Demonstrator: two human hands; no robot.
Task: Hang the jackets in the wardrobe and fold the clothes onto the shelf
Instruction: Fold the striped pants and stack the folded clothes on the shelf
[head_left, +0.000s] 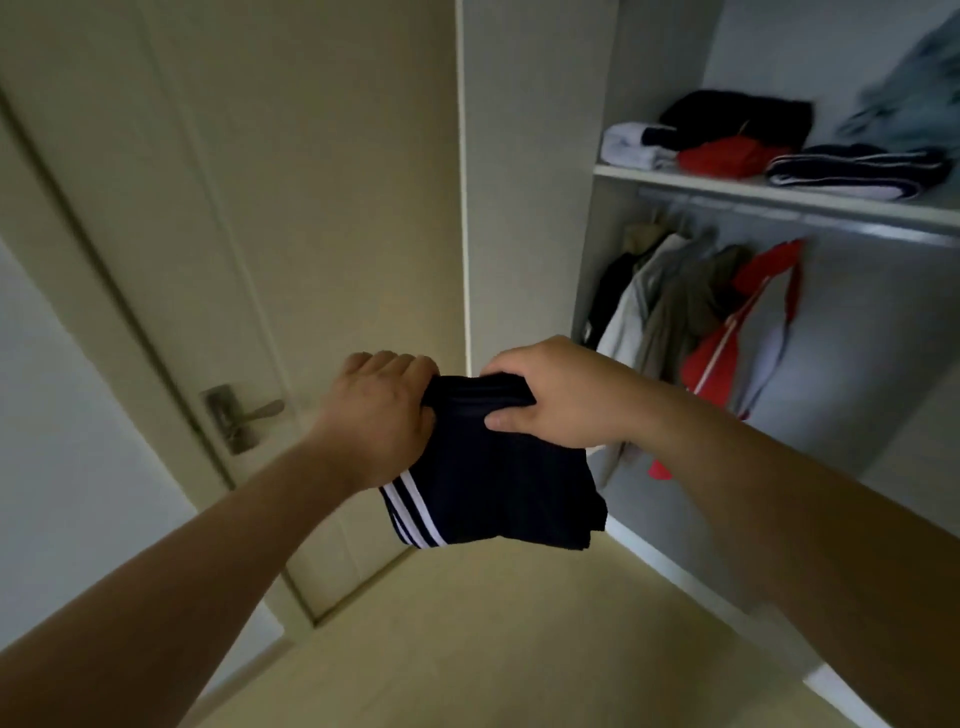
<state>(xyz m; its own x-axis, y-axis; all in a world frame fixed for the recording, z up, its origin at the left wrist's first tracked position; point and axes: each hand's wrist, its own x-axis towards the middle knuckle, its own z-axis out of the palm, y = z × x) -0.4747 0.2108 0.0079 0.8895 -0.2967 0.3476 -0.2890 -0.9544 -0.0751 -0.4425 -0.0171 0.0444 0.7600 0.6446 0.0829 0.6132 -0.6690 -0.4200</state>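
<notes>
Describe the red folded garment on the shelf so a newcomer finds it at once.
Start at the open wardrobe's upper shelf, above the hanging rail. The red folded garment lies near the front edge, below a black pile. It is the only red item there.

matt dark cloth garment (493, 483); brushed metal door handle (262, 410).
</notes>
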